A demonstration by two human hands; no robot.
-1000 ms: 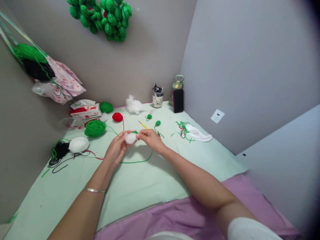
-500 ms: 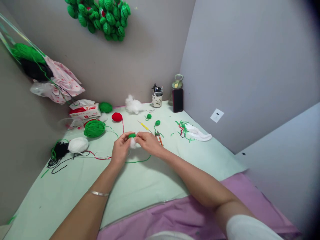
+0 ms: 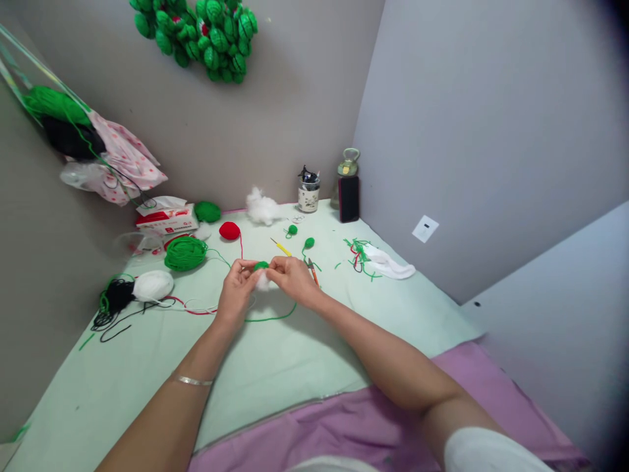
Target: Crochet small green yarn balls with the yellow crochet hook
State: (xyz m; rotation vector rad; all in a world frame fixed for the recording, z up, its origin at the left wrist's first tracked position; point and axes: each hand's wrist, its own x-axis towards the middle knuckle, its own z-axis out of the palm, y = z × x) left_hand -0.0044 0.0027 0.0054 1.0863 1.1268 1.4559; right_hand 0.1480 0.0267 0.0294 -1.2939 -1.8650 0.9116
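Between both hands, above the table, is a small green crocheted piece with a tuft of white stuffing at its lower side. My left hand pinches the piece from the left, thumb and fingers closed on it. From the right, my right hand has its fingertips closed at the piece and the stuffing; which of them it grips is partly hidden. A green yarn strand curves over the table below the hands. Just beyond my right hand lie orange-handled snips and a yellow crochet hook, both partly covered.
Two small green crocheted balls lie beyond the hands. Yarn balls in red, green and white are at left. White stuffing, a pen cup and a phone stand along the back; yarn scraps lie right.
My right hand has shifted slightly and covers more of the snips and the crochet hook. Both hands stay on the green piece.
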